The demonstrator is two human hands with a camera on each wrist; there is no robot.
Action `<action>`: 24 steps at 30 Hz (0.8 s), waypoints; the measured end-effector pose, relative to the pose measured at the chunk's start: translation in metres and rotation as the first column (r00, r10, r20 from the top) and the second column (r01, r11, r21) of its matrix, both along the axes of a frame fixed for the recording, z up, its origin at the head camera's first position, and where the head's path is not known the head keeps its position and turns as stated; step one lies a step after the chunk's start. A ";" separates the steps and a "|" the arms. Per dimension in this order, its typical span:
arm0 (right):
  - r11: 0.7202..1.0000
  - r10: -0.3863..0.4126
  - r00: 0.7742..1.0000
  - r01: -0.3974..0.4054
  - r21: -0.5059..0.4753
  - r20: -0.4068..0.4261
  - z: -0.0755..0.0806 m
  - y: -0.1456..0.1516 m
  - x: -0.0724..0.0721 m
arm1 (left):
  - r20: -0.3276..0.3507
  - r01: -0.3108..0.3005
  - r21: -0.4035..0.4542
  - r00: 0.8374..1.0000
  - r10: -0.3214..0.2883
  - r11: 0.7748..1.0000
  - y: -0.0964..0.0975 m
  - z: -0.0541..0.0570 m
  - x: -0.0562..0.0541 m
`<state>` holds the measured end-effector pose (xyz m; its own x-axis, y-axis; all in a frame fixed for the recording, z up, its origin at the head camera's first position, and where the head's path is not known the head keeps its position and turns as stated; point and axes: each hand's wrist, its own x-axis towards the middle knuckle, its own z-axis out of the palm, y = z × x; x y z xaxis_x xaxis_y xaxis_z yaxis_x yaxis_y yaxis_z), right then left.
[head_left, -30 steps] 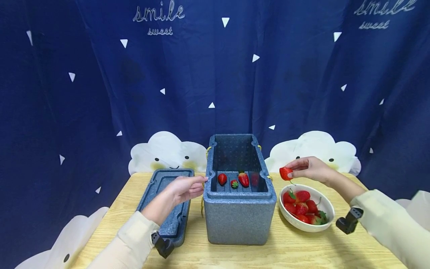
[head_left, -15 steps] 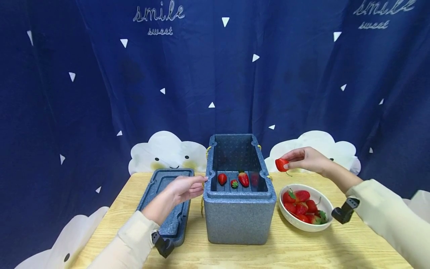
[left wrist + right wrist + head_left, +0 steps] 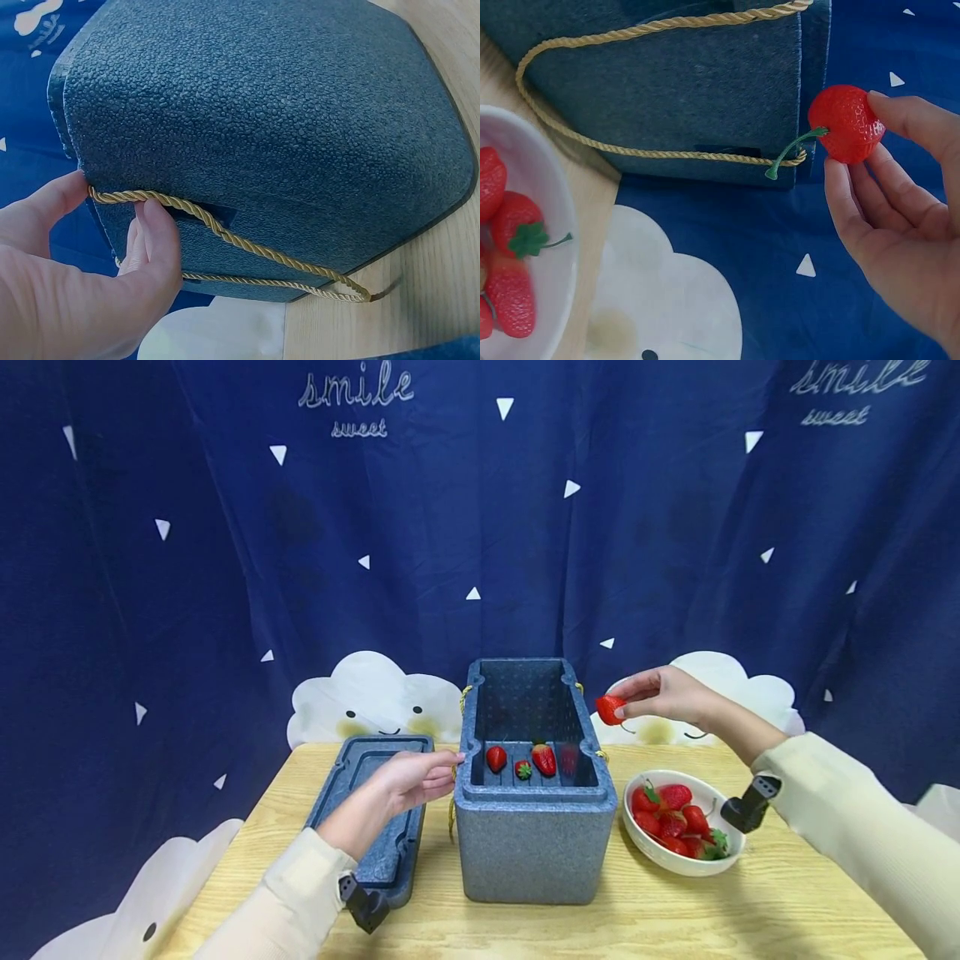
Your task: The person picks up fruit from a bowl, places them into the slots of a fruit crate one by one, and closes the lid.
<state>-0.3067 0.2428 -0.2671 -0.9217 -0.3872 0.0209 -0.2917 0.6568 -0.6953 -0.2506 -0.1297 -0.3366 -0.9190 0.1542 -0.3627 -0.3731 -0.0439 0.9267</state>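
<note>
My right hand (image 3: 671, 697) pinches a red strawberry (image 3: 611, 710) between thumb and fingertips, raised just right of the blue-grey foam box (image 3: 535, 856). In the right wrist view, the held strawberry (image 3: 847, 124) shows a thin green stem pointing toward the box. My left hand (image 3: 412, 781) touches the box's left side near the rim, its fingers fairly straight. By that hand in the left wrist view runs a gold rope handle (image 3: 247, 244). Inside the lidless box lie a few strawberries (image 3: 543, 761) on the ribbed floor. The box's far bottom is hidden.
To the right of the box, a white bowl (image 3: 678, 867) holds several strawberries. The box's lid (image 3: 386, 852) lies on the wooden table (image 3: 660, 922) at the left, partly under my left forearm. A navy curtain (image 3: 480, 510) hangs behind the table.
With the strawberry pinched in it, my right hand has risen from above the bowl and moved left toward the box. The left hand stays in place.
</note>
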 end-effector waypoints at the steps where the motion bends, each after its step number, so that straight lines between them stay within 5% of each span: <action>1: 1.000 0.002 1.000 -0.002 -0.001 0.002 0.002 -0.001 -0.001 | 0.000 -0.001 0.001 1.000 0.001 1.000 0.000 0.000 0.000; 24: 0.999 0.050 0.999 -0.050 0.016 -0.003 0.032 -0.039 -0.020 | 0.013 -0.009 -0.008 1.000 0.009 1.000 0.000 0.000 0.000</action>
